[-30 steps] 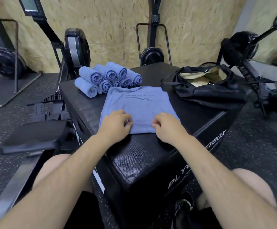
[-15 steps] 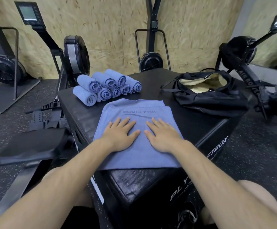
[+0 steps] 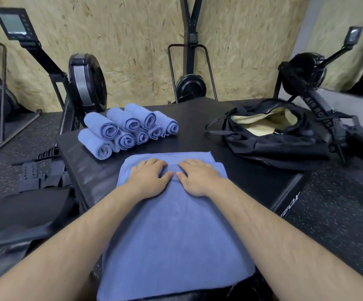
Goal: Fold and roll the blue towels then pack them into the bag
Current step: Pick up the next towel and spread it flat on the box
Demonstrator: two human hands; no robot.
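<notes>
Blue towel [image 3: 176, 231] flat on black box [image 3: 197, 122], left hand [image 3: 149, 178] and right hand [image 3: 197, 178] pressing its far end, fingers straight

Upper rolled towels [image 3: 132, 120] partly hide the lower ones, and the bag [image 3: 284, 148] hides most of its own inside.

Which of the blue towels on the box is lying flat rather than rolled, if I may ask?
The towel nearest the person, under the left hand and right hand; the rolled towels sit stacked at the box's far left.
</notes>
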